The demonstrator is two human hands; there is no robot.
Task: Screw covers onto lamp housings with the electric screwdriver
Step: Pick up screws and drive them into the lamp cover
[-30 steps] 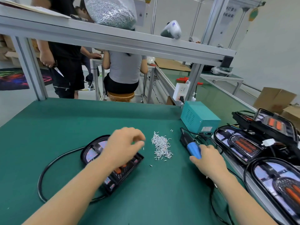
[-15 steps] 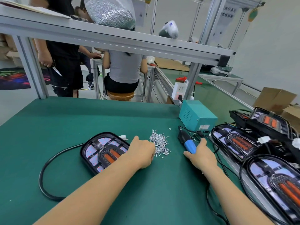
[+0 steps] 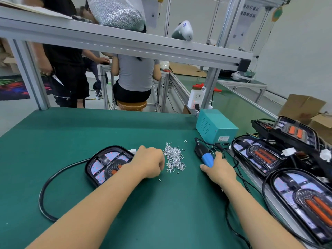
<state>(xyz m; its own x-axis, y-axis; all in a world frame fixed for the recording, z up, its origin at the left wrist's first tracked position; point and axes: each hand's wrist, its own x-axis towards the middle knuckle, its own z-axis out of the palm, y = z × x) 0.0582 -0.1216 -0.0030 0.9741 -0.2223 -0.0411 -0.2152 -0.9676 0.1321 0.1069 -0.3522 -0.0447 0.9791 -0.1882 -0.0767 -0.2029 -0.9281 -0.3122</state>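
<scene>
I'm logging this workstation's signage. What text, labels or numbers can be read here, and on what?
Hanging sign, top right: two lines of Chinese characters, too blurred to quote reliably.
Smaller sheet below it: print too small to read.
Label on the teal box: too small to read.
White device on the shelf: a blue mark, unreadable.
Lamps, screwdriver: no text visible.

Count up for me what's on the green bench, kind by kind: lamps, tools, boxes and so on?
Lamp units: 4 (one by the left hand at, three on the right)
Electric screwdriver: 1, in the right hand
Teal power box: 1
Screw pile: 1
Total: 7
</scene>
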